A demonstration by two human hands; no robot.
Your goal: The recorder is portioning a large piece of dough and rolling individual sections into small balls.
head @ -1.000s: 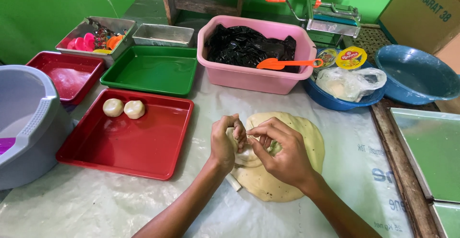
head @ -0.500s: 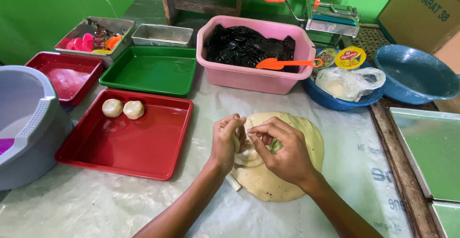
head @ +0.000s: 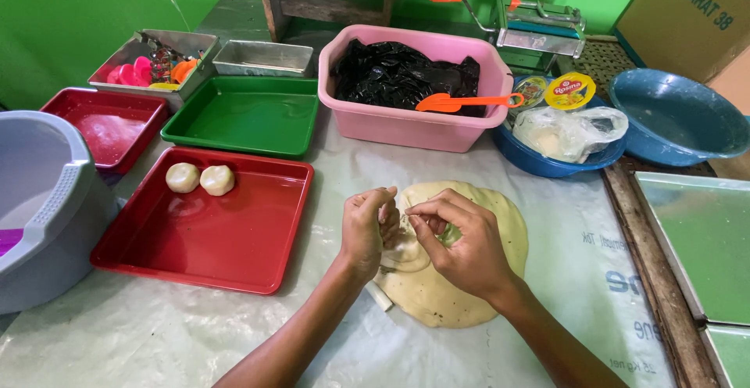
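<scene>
Pinching a small pale piece of dough (head: 406, 249) between them, the left hand (head: 366, 232) and right hand (head: 461, 243) close their fingertips on it directly above the flat, speckled, cream-coloured dough slab (head: 461, 286) on the plastic-covered desk (head: 141, 333). Two round pale dough balls (head: 200, 178) sit together in a far corner of the square red plastic tray (head: 219, 239) just left of the hands, within easy reach.

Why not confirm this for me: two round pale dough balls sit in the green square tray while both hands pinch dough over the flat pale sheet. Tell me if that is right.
Not quite. The two round pale dough balls sit in the near red square tray, not the green square tray, which holds none, as the head view shows. The left hand and right hand do pinch dough over the flat pale dough sheet.
</scene>
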